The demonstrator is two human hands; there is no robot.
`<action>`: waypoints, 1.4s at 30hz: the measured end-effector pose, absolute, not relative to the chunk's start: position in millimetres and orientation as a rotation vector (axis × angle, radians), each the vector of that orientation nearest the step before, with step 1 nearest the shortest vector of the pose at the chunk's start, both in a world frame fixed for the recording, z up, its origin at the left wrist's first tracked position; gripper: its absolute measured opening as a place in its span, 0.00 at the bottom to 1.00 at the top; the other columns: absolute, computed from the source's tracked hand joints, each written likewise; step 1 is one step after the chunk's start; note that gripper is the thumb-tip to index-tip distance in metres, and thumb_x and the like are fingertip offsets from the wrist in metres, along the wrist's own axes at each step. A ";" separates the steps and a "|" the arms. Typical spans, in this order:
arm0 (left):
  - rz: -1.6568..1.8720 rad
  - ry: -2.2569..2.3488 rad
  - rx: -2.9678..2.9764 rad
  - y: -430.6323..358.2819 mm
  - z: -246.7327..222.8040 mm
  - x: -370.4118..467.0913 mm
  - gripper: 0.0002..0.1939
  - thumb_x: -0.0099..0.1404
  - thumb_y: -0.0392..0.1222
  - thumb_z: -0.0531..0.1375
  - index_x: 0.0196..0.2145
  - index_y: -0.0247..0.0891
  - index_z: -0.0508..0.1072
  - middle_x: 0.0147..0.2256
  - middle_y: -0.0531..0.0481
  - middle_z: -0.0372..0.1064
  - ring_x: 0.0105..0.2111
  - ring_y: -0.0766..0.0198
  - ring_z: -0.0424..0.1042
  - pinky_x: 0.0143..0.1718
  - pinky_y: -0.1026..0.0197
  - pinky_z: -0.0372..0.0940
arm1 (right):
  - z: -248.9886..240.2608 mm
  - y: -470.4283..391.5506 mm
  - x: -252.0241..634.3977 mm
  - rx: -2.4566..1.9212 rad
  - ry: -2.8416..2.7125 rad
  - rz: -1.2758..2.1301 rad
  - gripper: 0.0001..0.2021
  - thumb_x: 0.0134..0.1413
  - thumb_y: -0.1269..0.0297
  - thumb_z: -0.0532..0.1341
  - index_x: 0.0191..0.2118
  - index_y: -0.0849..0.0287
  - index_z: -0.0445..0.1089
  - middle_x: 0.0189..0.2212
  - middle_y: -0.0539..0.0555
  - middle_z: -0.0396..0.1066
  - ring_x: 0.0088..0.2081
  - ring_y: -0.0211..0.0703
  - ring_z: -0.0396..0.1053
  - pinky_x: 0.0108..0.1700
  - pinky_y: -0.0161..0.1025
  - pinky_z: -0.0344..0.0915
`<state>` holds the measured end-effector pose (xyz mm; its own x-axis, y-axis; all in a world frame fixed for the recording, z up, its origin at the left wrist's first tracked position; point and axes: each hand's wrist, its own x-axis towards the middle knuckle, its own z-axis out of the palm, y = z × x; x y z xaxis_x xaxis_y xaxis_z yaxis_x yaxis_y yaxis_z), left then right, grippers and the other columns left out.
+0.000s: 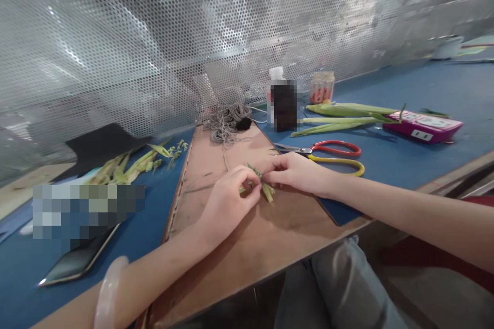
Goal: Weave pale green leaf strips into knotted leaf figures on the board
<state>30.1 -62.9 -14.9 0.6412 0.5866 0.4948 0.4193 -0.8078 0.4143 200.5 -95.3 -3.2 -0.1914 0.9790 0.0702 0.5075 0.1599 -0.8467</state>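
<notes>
Over the brown board (216, 277), both hands meet at a small piece of folded green leaf strips (267, 193). My left hand (233, 203) pinches its left side between thumb and forefinger. On the other side my right hand (295, 170) is closed, its fingertips pressed on the top of the leaf piece. The fingers hide much of how the strips are folded. Just beyond my right hand lie scissors (335, 150) with one red and one yellow handle. A tangle of grey cord (227, 121) sits at the board's far end, one strand trailing toward my hands.
Long green leaves (347, 109) lie at the right back beside a magenta box (422, 126). A glass jar (322, 87) and a white-capped bottle (276, 74) stand behind. At left are leaf scraps (144, 163) and a dark phone-like slab (83, 257). A perforated metal screen (185, 25) closes the back.
</notes>
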 end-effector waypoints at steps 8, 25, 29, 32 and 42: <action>0.913 0.792 2.620 -61.1 -15.6 28.8 0.04 0.55 0.30 0.55 0.27 0.36 0.68 0.29 0.53 0.67 0.29 0.68 0.64 0.32 0.65 0.60 | -6.0 -92.6 204.3 -1.373 -1.948 0.837 0.09 0.49 0.65 0.54 0.27 0.62 0.68 0.18 0.46 0.58 0.21 0.30 0.53 0.22 0.29 0.49; 0.899 0.807 2.567 -58.6 -14.4 29.7 0.04 0.54 0.30 0.56 0.28 0.36 0.68 0.30 0.52 0.66 0.30 0.67 0.64 0.33 0.64 0.61 | -5.7 -94.7 201.4 -1.396 -2.001 0.633 0.05 0.46 0.70 0.56 0.28 0.63 0.69 0.20 0.46 0.65 0.21 0.30 0.58 0.24 0.28 0.54; 0.918 0.848 2.498 -58.3 -14.4 30.0 0.05 0.53 0.30 0.57 0.29 0.36 0.68 0.32 0.50 0.65 0.33 0.65 0.65 0.36 0.62 0.62 | -7.6 -93.0 202.0 -1.403 -1.984 0.647 0.05 0.45 0.69 0.56 0.29 0.63 0.69 0.21 0.48 0.66 0.23 0.31 0.60 0.25 0.29 0.55; 0.898 0.895 2.453 -56.7 -14.6 29.9 0.03 0.54 0.32 0.56 0.28 0.36 0.69 0.34 0.49 0.64 0.34 0.65 0.65 0.36 0.61 0.62 | -9.3 -91.7 202.7 -1.407 -1.970 0.686 0.06 0.46 0.69 0.55 0.29 0.63 0.69 0.22 0.48 0.67 0.24 0.33 0.61 0.25 0.29 0.56; 0.816 0.915 2.347 -50.2 -18.8 30.0 0.03 0.54 0.33 0.56 0.26 0.36 0.70 0.35 0.49 0.64 0.34 0.66 0.65 0.36 0.62 0.62 | -6.3 -91.4 199.3 -1.428 -1.971 0.721 0.05 0.44 0.69 0.55 0.28 0.63 0.67 0.21 0.48 0.65 0.23 0.32 0.60 0.25 0.29 0.55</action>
